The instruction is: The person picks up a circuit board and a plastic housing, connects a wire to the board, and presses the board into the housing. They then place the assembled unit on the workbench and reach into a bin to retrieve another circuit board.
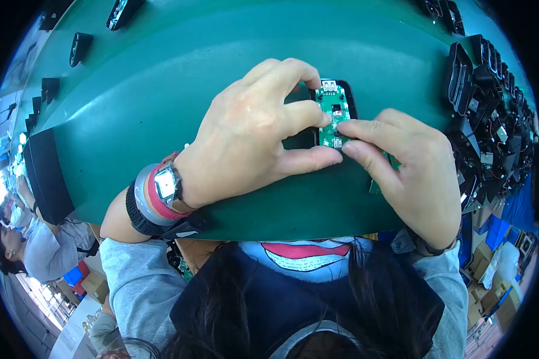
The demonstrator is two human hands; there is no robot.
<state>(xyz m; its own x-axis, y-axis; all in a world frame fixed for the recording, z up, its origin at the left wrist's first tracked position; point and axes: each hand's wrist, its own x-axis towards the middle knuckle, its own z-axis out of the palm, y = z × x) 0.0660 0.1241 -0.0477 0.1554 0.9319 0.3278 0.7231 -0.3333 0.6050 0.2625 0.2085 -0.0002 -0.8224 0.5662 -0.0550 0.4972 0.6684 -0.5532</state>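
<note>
A green circuit board with a silver socket at its far end lies in a black plastic housing on the table in front of me. My left hand is closed round the board and housing from the left, one fingertip at the far end, another on the board, the thumb at the near end. From the right, my right hand pinches at the near right part of the board with thumb and forefinger. Its other fingers are curled out of sight. Part of another green board shows beneath the right hand.
Black housings with wires and boards are heaped along the right edge of the green table. Several single black parts stand along the left edge, near a large black box. Another person sits at the far left.
</note>
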